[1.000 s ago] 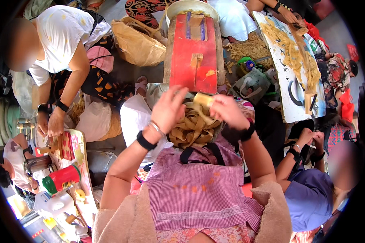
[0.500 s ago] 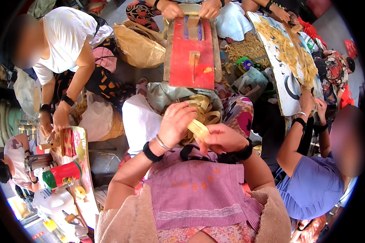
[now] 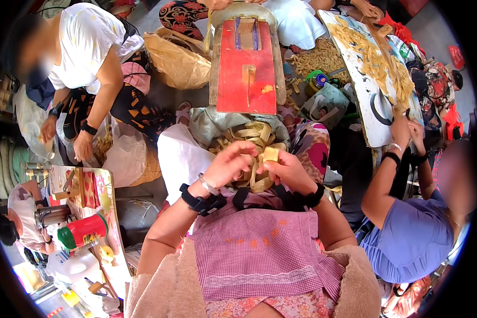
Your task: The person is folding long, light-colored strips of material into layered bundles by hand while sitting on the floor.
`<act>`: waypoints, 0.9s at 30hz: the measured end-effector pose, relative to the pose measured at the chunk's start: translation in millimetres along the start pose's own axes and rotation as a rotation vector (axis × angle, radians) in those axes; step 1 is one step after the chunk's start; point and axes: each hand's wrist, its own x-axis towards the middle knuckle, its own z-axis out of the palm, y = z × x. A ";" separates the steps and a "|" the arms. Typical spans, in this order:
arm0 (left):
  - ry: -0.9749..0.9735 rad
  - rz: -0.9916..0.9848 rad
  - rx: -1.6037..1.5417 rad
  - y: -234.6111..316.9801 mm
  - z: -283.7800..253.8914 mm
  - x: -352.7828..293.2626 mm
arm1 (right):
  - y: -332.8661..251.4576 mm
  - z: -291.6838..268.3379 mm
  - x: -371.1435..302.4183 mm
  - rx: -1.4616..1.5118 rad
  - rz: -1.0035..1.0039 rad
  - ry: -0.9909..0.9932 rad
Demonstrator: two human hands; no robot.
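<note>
My right hand [image 3: 288, 172] pinches a pale yellow folded strip [image 3: 270, 154] between thumb and fingers. It looks flat and squarish at its top. Just left of it, my left hand [image 3: 229, 164] is open, its fingers loosely bent and apart, with nothing visible in them. Below and behind both hands, a tangle of long yellowish flat strips [image 3: 257, 132] fills a grey-green sack [image 3: 206, 123] at my lap. Part of that tangle is hidden by my hands.
Ahead lies a red board [image 3: 238, 69] with small wooden blocks. A white board [image 3: 373, 122] strewn with tan strips slants at the right. A person in white [image 3: 87, 37] sits left; another in blue [image 3: 413, 233] works at right. A red jar [image 3: 92, 230] lies on the left table.
My hands have drawn apart; the left has let go of the strip, which is now folded shorter in my right hand. The person at left has moved their hands off the wooden tool.
</note>
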 end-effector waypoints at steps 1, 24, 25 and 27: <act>-0.061 -0.023 0.026 -2.2 7.7 0.2 | -2.7 0.6 -1.3 0.155 -0.007 -0.031; 0.069 0.247 0.965 -24.5 16.2 6.4 | 22.1 4.5 -5.7 -0.529 -0.360 0.194; 0.097 0.217 0.959 -23.6 16.0 6.6 | 26.5 3.7 -5.1 -0.484 -0.377 0.196; 0.152 0.350 1.021 -26.1 11.3 9.5 | 25.8 1.6 -6.3 -0.180 -0.228 0.062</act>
